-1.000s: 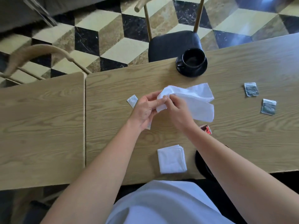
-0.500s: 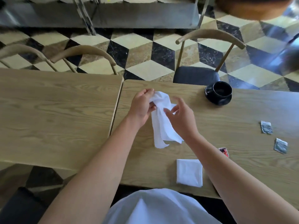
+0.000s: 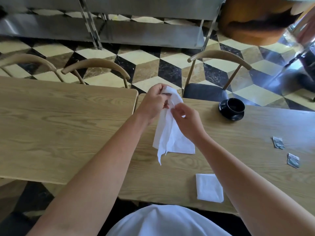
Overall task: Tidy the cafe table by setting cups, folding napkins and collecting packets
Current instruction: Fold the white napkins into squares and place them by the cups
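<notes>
Currently, left hand [image 3: 154, 103] grips the top of a white napkin [image 3: 171, 138]; fingers curled round the bunched upper end, thumb side toward the camera. Right hand [image 3: 186, 119] sits just right of it, thumb and forefinger pinching the napkin's edge a little below the left fingers; remaining fingers loosely curled. Napkin hangs down from both sets of fingers, unfolded and creased, one narrow corner trailing lowest. Cannot tell whether the lower end touches the table [image 3: 238, 133] or hangs just above it.

Below the right fingers and nearer the body, a second napkin [image 3: 209, 187] lies folded in a square at the table's near edge. Right of the right fingers, toward the far edge: black cup [image 3: 235, 105] sitting on a black saucer [image 3: 228, 114]. Well right of the fingers, two small packets [image 3: 278, 142] [image 3: 293, 160] lie flat, near each other, apart. Left of the left fingers, a second table [image 3: 59, 125] butts against the first with a narrow gap between.
</notes>
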